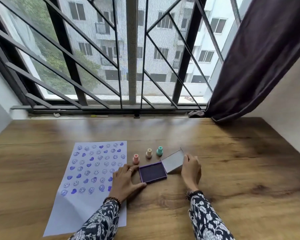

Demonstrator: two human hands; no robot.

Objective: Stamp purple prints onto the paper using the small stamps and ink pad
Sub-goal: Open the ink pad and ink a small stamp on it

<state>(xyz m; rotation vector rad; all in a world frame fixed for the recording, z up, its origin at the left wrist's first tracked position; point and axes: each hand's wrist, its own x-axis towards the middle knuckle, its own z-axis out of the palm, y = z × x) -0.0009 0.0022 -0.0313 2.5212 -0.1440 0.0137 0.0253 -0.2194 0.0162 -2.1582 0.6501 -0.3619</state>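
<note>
A white paper (pixel 87 201) lies on the wooden table, its upper part covered with several purple smiley and heart prints. To its right sits the purple ink pad (pixel 152 172), with its clear lid (pixel 173 161) hinged up at an angle. Behind the pad stand three small stamps: pink (pixel 136 158), cream (pixel 148 153) and teal (pixel 159 151). My left hand (pixel 125 181) grips the pad's left and front edges, its thumb along the front. My right hand (pixel 191 168) has its fingertips on the raised lid's right edge.
The wooden table (pixel 232 170) runs up to a window sill with a black metal grille. A dark curtain (pixel 258 58) hangs at the back right and touches the table's far corner. A white wall borders the right side.
</note>
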